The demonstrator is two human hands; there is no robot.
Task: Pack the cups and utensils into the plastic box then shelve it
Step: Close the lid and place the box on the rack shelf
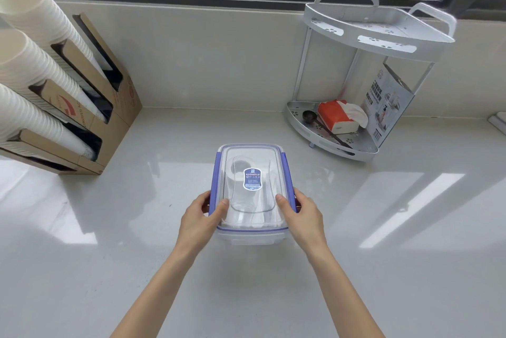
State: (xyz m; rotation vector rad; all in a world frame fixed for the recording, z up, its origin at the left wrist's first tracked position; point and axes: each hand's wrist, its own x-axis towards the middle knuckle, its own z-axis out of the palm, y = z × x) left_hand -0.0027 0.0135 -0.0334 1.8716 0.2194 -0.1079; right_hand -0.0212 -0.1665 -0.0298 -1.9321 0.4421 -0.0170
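Plastic box (250,189), lidded, sits on counter (383,228), long axis pointing away; left hand (201,217) and right hand (302,214) clasp its near corners; shelf rack (380,36) stands far right

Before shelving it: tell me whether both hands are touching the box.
Touching. Head view: left hand and right hand grip the box sides, thumbs on its lid.

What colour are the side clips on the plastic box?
Blue-purple side clips on the plastic box, head view.
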